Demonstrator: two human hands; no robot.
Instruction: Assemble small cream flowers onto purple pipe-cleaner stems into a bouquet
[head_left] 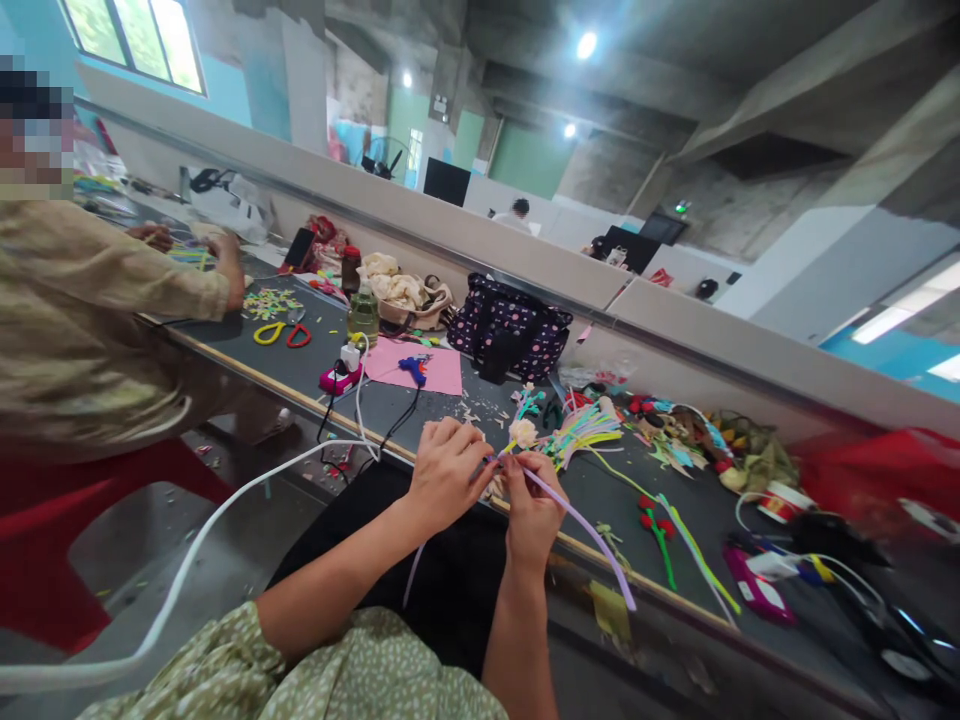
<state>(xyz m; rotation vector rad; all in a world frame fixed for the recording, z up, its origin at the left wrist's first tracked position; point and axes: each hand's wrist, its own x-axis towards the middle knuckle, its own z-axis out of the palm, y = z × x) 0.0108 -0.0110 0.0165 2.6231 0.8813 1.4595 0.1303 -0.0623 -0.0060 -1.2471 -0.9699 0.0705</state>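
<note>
A: Starting left: co-worker's sleeve (112, 300), scissors (281, 333), bottle (363, 312), glue gun (414, 368) on pink sheet (442, 378), all on the surface (300, 372).
B: Hands?
A: Left hand (448, 475), grip pinched on the strip (592, 538) end. Right hand (532, 510), grip clamped round the strip, just beside the left.
B: Strip where?
A: Over the surface's near edge, trailing down right. Pile (589, 425) behind it, red flowers (654, 520) further right.
</note>
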